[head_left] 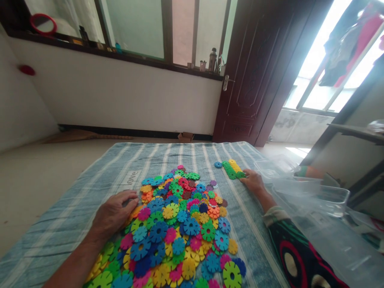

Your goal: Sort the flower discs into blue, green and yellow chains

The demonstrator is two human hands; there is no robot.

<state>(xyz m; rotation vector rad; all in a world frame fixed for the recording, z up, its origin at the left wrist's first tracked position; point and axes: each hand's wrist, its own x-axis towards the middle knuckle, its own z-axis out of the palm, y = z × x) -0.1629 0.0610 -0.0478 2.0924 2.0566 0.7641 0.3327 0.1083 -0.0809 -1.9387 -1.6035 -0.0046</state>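
A large heap of colourful notched plastic discs lies on the striped cloth. My left hand rests at the heap's left edge, fingers stretched out and holding nothing I can see. Over to the right, my right hand has its thumb and fingers closed on the edge of a green notched disc. That disc touches a small group of green discs lined up beside a row of yellow discs. A single blue disc lies just left of this group.
Clear plastic containers stand along the right side, close to my right forearm. The blue-and-white striped cloth covers the low surface and ends before a wall. Behind are a dark red door and a sill with a thermos.
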